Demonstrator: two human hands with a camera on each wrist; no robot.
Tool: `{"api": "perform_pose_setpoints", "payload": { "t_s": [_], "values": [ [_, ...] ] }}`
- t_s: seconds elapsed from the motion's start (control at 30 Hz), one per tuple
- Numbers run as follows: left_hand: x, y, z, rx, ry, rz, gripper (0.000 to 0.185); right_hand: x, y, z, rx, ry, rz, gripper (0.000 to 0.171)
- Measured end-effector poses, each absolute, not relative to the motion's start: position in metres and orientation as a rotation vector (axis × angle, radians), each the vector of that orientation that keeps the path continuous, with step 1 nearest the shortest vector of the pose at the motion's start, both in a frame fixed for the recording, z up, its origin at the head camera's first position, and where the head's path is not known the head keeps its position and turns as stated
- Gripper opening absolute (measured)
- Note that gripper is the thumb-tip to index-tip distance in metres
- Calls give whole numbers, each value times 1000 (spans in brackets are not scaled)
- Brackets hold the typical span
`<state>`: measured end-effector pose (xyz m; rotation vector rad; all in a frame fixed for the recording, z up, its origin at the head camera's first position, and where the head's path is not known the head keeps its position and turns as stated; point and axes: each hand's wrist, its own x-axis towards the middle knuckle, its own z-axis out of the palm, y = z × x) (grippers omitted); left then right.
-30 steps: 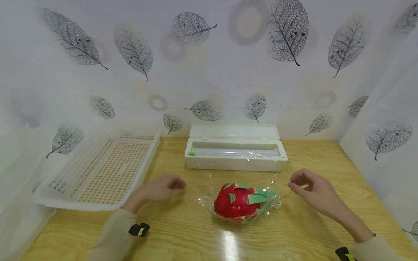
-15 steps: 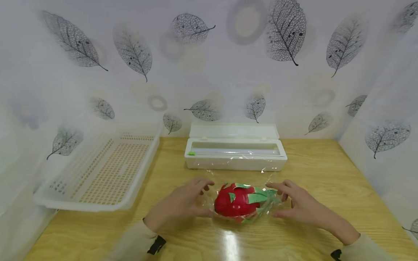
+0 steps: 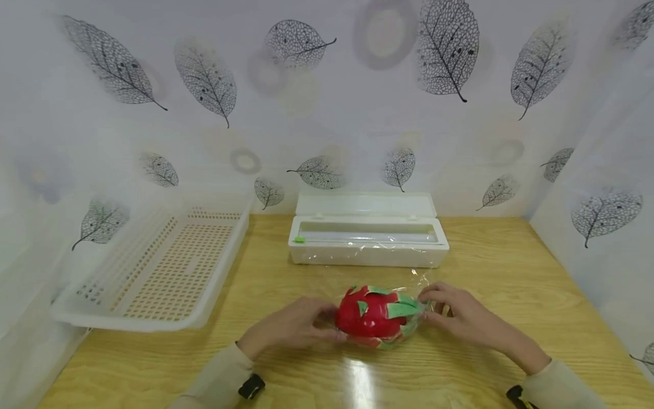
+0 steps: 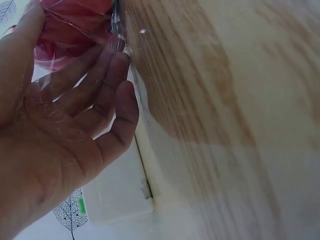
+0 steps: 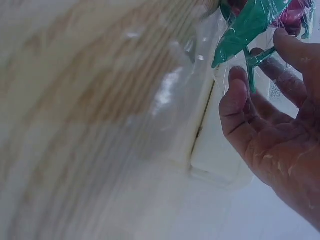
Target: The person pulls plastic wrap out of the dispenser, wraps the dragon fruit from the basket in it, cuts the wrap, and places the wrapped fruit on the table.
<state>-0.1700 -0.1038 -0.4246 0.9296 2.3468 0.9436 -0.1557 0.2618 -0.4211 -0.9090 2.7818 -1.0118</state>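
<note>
Two hands, left (image 3: pixel 291 329), right (image 3: pixel 460 318), spread, seemingly pressing film round one dragon fruit (image 3: pixel 375 318).

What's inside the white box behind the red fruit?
The open white box holds a roll of clear wrap. Its front wall hides the roll's underside.

Shiny see-through plastic wrap (image 3: pixel 416 284) around a smooth, glossy red toy fruit (image 3: pixel 375 316), shiny wooden table (image 3: pixel 490 267), white plastic basket (image 3: pixel 158 267) with holes, matt white plastic box (image 3: pixel 368 236)
</note>
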Motion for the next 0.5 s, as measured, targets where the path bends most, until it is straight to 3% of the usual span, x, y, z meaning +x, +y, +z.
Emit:
{"api": "perform_pose_setpoints", "payload": {
  "t_s": [0.2, 0.5],
  "values": [
    [-170, -106, -427, 929, 2322, 967, 46, -151, 259, -420, -789, 2742, -1046, 20],
    [-167, -105, -421, 893, 2302, 1055, 40, -147, 256, -418, -909, 2736, -1111, 13]
  ]
}}
